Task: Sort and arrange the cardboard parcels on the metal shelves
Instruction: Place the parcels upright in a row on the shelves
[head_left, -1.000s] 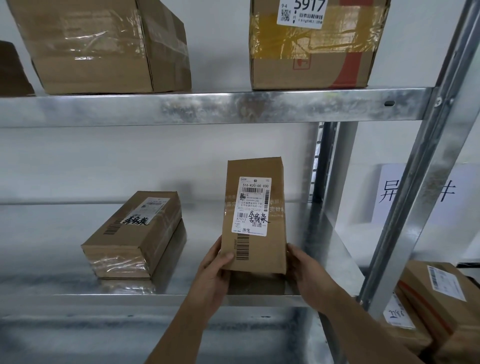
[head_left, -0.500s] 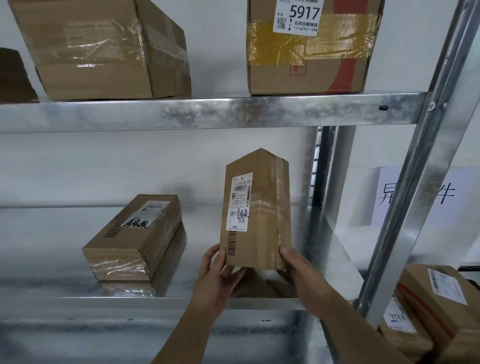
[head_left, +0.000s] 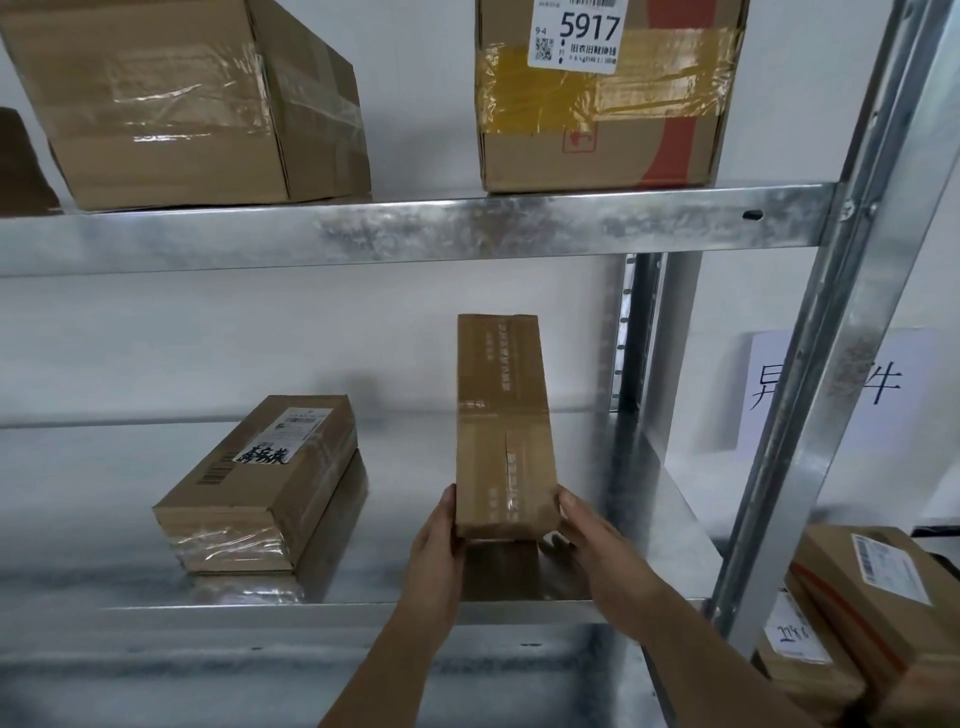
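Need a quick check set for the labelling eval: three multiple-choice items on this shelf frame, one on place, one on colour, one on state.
1. Where is the parcel with the 5917 label?
A. top shelf, right
B. middle shelf, left
C. on the floor

2. What colour is the tape on that parcel?
A. blue
B. yellow
C. black

3. How is the upright parcel held?
A. left hand alone
B. nobody touches it
C. between both hands

Key:
1 A: the labelled parcel sits on the upper shelf, right of the big box.
2 B: the tape is yellow.
3 C: the left hand and right hand grip the base of the upright parcel.
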